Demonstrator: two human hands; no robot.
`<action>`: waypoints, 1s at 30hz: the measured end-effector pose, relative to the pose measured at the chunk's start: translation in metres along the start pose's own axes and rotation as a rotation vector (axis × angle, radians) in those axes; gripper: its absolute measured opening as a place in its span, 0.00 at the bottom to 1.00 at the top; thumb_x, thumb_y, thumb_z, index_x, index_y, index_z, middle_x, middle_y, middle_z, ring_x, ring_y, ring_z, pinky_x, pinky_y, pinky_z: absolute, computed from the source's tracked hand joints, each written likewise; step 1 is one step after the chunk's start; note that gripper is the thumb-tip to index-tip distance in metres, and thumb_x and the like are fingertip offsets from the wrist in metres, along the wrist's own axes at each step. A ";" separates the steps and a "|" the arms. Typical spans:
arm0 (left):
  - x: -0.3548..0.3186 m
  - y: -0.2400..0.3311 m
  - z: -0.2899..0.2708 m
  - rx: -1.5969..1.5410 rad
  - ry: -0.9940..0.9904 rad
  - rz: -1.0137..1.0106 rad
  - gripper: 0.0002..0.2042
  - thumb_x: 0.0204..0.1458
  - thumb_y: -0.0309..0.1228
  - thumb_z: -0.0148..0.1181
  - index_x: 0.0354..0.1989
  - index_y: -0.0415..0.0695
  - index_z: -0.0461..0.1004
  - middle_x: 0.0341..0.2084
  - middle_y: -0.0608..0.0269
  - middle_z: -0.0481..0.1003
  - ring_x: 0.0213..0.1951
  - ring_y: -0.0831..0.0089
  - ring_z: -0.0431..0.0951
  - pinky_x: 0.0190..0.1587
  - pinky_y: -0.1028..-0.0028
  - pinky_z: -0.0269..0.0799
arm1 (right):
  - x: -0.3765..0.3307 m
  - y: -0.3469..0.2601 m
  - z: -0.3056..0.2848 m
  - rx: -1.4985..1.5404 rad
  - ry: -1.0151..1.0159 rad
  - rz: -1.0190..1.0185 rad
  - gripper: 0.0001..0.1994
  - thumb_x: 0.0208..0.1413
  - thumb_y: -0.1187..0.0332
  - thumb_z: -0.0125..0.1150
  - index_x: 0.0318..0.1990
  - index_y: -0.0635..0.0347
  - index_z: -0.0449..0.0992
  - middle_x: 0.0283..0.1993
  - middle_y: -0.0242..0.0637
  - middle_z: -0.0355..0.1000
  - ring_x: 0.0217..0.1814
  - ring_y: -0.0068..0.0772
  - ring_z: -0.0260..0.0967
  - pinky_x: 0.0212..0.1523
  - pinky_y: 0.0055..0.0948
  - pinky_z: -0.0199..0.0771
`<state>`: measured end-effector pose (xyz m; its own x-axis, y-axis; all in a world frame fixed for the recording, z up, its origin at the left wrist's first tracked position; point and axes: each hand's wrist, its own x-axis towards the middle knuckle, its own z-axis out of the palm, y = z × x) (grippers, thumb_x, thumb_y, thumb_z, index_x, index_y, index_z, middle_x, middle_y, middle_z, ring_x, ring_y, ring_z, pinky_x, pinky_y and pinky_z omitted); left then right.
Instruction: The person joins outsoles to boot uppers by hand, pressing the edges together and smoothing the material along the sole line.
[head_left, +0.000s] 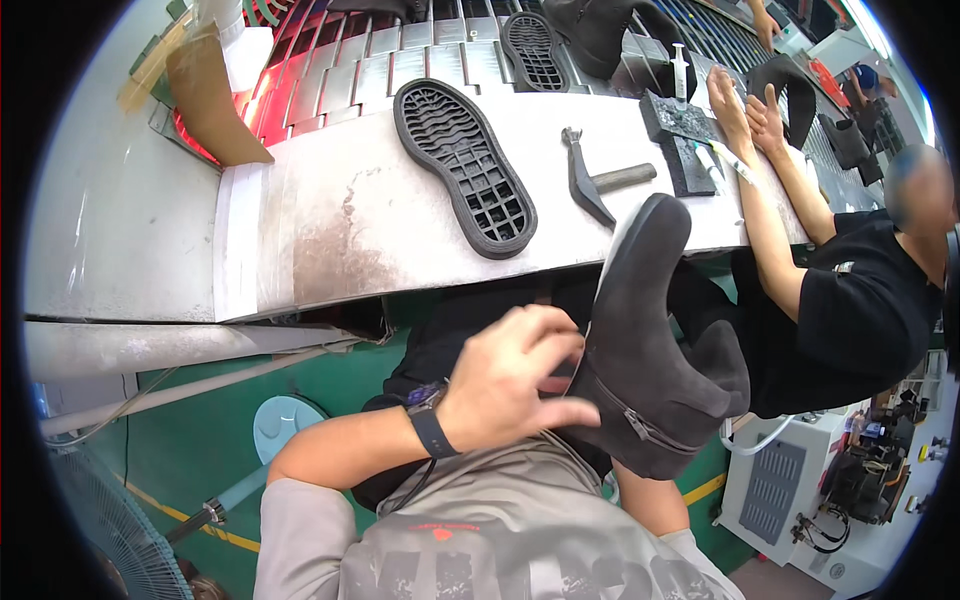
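Observation:
A dark grey suede ankle boot (640, 350) with a side zipper is raised above my lap, its toe pointing away from me. My left hand (515, 375) is beside the boot's sole edge, thumb apart from the loosely bent fingers, somewhat blurred. Its thumb tip overlaps the boot near the zipper; whether it touches, I cannot tell. Behind the boot's shaft, my right forearm (652, 500) disappears, and the right hand is hidden. On the white bench lies a black rubber outsole (465, 165) with its gridded side up. To its right is a hammer (590, 180).
The bench (340, 230) runs in front of me, with a slatted conveyor (370, 70) beyond it. Another outsole (535, 50) and several dark boots (595, 35) sit there. A black block (685, 120) lies at right, near a co-worker's hands (765, 120). A fan (105, 530) stands lower left.

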<state>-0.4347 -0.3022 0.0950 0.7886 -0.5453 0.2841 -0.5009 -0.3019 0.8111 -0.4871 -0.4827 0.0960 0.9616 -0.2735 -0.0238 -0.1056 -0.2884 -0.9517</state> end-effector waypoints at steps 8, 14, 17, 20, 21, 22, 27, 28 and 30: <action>0.036 -0.015 0.001 -0.843 0.272 -0.314 0.41 0.55 0.31 0.79 0.73 0.32 0.61 0.63 0.41 0.77 0.64 0.58 0.79 0.69 0.60 0.72 | 0.022 0.101 -0.017 0.879 -0.605 0.324 0.31 0.76 0.50 0.56 0.70 0.71 0.68 0.64 0.47 0.77 0.64 0.38 0.77 0.62 0.35 0.81; 0.043 -0.023 0.019 -0.566 0.136 0.079 0.32 0.50 0.24 0.80 0.64 0.35 0.73 0.63 0.44 0.79 0.57 0.59 0.85 0.60 0.66 0.80 | 0.041 0.143 0.000 0.809 -0.431 0.520 0.30 0.77 0.44 0.47 0.70 0.60 0.70 0.63 0.38 0.76 0.65 0.31 0.73 0.68 0.32 0.73; 0.048 -0.023 0.018 -0.404 0.176 0.125 0.32 0.49 0.26 0.81 0.63 0.36 0.75 0.59 0.46 0.82 0.53 0.59 0.87 0.56 0.67 0.82 | 0.045 0.125 -0.007 0.942 -0.480 0.378 0.30 0.77 0.45 0.48 0.71 0.61 0.68 0.62 0.41 0.77 0.64 0.34 0.74 0.66 0.33 0.75; 0.053 -0.019 0.020 -0.509 0.224 0.035 0.33 0.50 0.27 0.81 0.65 0.36 0.73 0.56 0.48 0.84 0.52 0.60 0.88 0.55 0.68 0.82 | 0.050 0.118 -0.010 0.990 -0.499 0.303 0.30 0.77 0.47 0.50 0.73 0.61 0.66 0.62 0.43 0.77 0.63 0.36 0.76 0.64 0.34 0.77; 0.053 -0.019 0.023 -0.509 0.220 0.031 0.33 0.50 0.27 0.81 0.65 0.36 0.73 0.56 0.48 0.84 0.52 0.60 0.88 0.55 0.68 0.82 | 0.052 0.117 -0.011 0.995 -0.510 0.285 0.30 0.77 0.47 0.50 0.73 0.62 0.65 0.62 0.44 0.77 0.63 0.37 0.76 0.63 0.34 0.78; 0.053 -0.020 0.025 -0.505 0.238 0.039 0.34 0.50 0.28 0.82 0.66 0.36 0.73 0.56 0.48 0.84 0.52 0.60 0.88 0.55 0.68 0.82 | 0.053 0.116 -0.011 1.001 -0.518 0.274 0.30 0.77 0.48 0.51 0.73 0.62 0.65 0.61 0.45 0.77 0.62 0.38 0.77 0.62 0.35 0.78; 0.053 -0.030 0.021 -0.409 0.113 0.073 0.36 0.50 0.32 0.82 0.67 0.36 0.73 0.56 0.50 0.83 0.52 0.57 0.87 0.57 0.67 0.80 | 0.054 0.112 -0.012 1.033 -0.569 0.229 0.31 0.76 0.50 0.53 0.76 0.63 0.61 0.60 0.50 0.78 0.60 0.42 0.79 0.59 0.36 0.82; 0.057 -0.028 0.012 -0.405 0.114 0.076 0.36 0.50 0.32 0.82 0.67 0.36 0.73 0.56 0.50 0.83 0.52 0.57 0.87 0.57 0.67 0.80 | 0.055 0.111 -0.012 1.035 -0.578 0.218 0.31 0.76 0.51 0.54 0.76 0.63 0.60 0.60 0.51 0.78 0.60 0.42 0.80 0.58 0.37 0.83; 0.065 -0.031 -0.016 -0.056 0.078 0.146 0.35 0.60 0.41 0.75 0.68 0.31 0.69 0.61 0.43 0.80 0.59 0.60 0.82 0.62 0.65 0.78 | 0.055 0.107 -0.013 1.036 -0.621 0.188 0.32 0.76 0.52 0.54 0.77 0.63 0.59 0.60 0.53 0.78 0.59 0.44 0.80 0.57 0.37 0.84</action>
<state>-0.3618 -0.3161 0.0964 0.7352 -0.5173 0.4380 -0.5934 -0.1789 0.7848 -0.4492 -0.5401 -0.0034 0.9407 0.3340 -0.0595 -0.2766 0.6537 -0.7044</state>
